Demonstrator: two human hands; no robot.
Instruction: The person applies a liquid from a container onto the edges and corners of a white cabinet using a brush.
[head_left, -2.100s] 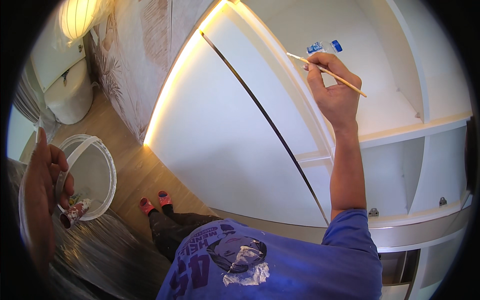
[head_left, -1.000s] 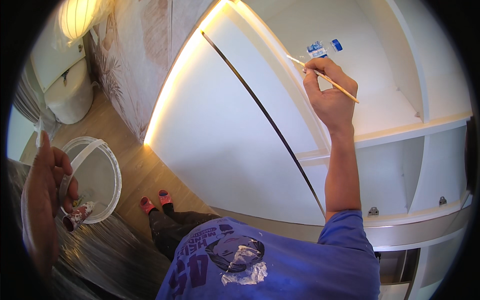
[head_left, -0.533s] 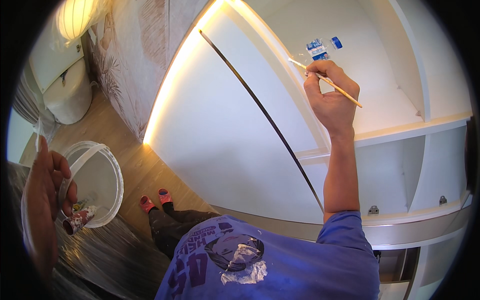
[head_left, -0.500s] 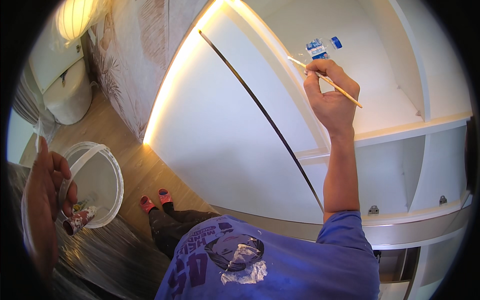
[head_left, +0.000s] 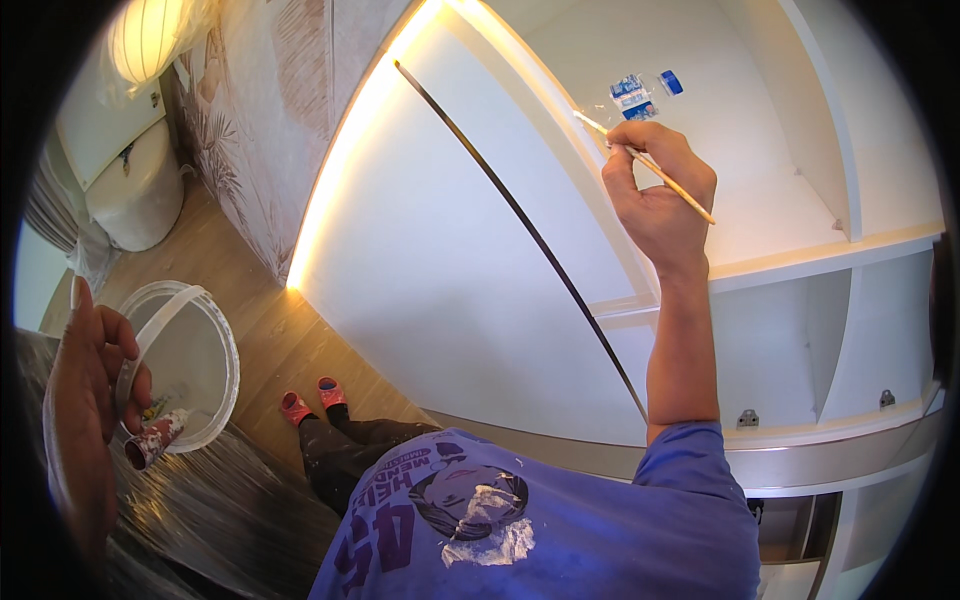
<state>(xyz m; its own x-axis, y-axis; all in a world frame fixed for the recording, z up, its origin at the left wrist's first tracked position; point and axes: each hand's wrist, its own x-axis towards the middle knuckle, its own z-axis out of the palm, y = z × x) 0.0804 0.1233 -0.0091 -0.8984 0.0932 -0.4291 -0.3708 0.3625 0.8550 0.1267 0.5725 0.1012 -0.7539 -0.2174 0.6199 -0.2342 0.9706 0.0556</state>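
Observation:
A thin paintbrush with a light wooden handle is pinched between the thumb and fingers of my right hand. The brush's pale tip is at the white edge strip of the cabinet; whether it touches is hard to tell. At the left, the fingers of my left hand are curled round the pale handle of a white plastic bucket. The bucket hangs tilted, its open top toward me. A paint-crusted tube leans at the rim, below my fingers.
A clear plastic bottle with a blue cap lies inside the white cabinet. A dark groove crosses the white panel, lit along its edge. Plastic sheeting covers something lower left. A wrapped stool stands beyond the bucket.
The bucket has swung slightly to the left with the tube. My right hand and the brush have shifted a little to the left, the brush tip staying by the cabinet edge.

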